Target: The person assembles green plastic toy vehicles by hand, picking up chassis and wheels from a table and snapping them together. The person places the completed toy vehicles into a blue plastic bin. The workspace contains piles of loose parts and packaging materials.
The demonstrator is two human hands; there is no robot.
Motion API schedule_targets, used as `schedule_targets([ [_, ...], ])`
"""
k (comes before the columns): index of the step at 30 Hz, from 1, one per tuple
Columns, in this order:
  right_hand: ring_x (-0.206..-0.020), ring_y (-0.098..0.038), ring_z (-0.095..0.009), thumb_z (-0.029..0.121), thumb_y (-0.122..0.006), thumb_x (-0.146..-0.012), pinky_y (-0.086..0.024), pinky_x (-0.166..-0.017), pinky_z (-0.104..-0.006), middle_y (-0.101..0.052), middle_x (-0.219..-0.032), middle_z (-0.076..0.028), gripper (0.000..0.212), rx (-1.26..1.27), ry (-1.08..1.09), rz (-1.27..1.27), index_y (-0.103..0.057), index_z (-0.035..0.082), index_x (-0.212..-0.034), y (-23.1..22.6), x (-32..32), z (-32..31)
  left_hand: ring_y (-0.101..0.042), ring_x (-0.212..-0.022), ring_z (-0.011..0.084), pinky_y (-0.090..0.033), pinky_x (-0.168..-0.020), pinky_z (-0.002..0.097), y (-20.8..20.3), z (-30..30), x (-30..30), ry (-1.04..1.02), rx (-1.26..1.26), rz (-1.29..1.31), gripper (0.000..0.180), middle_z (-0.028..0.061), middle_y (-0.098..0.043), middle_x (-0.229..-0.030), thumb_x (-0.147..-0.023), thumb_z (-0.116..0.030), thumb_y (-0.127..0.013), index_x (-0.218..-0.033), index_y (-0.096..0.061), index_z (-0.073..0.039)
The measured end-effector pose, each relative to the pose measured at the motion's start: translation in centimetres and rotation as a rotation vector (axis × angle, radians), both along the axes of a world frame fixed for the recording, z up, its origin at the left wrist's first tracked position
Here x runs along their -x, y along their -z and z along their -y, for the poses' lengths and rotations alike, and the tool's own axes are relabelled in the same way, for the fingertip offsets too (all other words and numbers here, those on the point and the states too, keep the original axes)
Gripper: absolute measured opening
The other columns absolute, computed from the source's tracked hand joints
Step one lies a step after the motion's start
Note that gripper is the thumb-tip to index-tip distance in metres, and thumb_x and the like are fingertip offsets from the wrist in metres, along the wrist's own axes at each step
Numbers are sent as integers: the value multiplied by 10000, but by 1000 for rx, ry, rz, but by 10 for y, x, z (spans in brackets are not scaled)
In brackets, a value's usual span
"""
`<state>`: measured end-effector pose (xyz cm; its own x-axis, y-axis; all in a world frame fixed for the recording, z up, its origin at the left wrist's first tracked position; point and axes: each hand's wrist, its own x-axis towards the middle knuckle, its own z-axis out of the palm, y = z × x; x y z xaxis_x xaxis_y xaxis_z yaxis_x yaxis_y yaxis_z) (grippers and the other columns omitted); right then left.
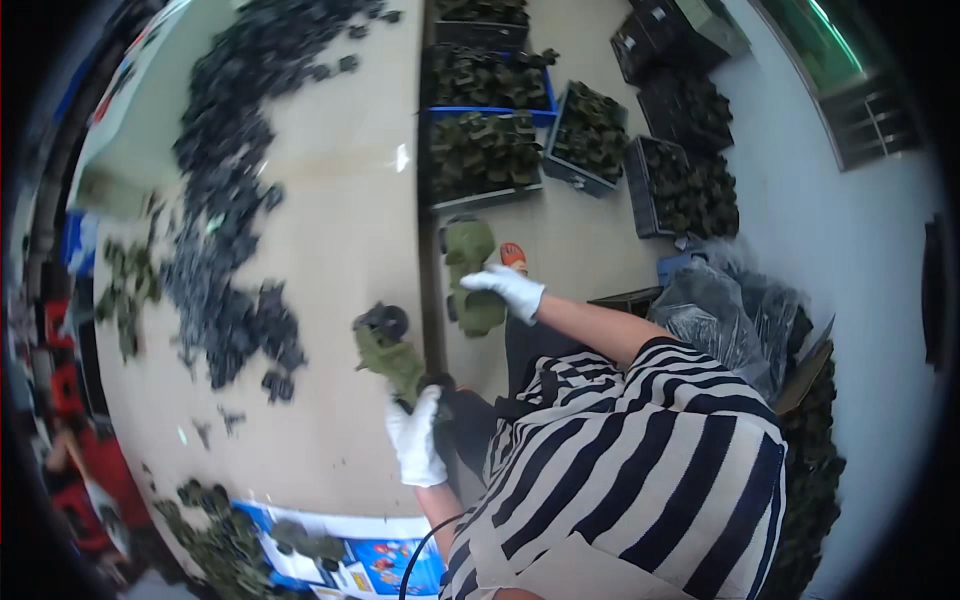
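My left hand (415, 440), in a white glove, is closed on the near end of an olive-green toy vehicle (390, 355) with dark wheels, held at the table's edge. My right hand (508, 290), also gloved in white, lies against a second olive-green toy vehicle (470, 250), over the floor beside the table. Its thumb side is on the toy, and the grip is partly hidden. Left of my hands, a long heap of small dark parts (225, 250) spreads over the pale table (330, 220).
Crates of green pieces, including a grey crate (575, 170), stand on the floor beyond my right hand. Clear plastic bags (710, 310) lie at the right. More green parts (125, 285) sit on the table's far side, near printed cardboard (390, 565). People work beyond the table.
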<state>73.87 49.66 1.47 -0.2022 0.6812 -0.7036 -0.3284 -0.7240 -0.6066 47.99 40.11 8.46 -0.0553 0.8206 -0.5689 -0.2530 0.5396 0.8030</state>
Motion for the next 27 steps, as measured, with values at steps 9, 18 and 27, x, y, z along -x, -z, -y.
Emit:
schedule_targets([
  [9,-934,-683,-207,229,-793,-798,-563,-804,-384,-705,-1052,-87,412,241,454,383,-667,39,-1141,184,-342,-104,-611,-839,119,-525,-734,264,101,-121,-240,337,316,-217,502,53,-647,-1037,-790,6,-762,-1249,-559,-2],
  [18,-1055,-670,-292,370,-835,-691,-535,-897,-379,-670,-1175,-182,680,353,455,670,-599,30,-1232,360,-535,-200,-588,-629,91,-486,-536,260,166,-222,-402,696,419,-314,385,28,-640,-836,-787,-10,-752,-1143,-604,-1],
  [27,-1183,-596,-338,435,-765,-668,-468,-997,-410,-612,-1285,-179,728,352,-487,1319,-583,49,-1258,385,-590,-245,-574,-599,86,-495,-534,263,246,-266,-441,693,471,-361,359,31,-642,-830,-769,16,-767,-1097,-623,6],
])
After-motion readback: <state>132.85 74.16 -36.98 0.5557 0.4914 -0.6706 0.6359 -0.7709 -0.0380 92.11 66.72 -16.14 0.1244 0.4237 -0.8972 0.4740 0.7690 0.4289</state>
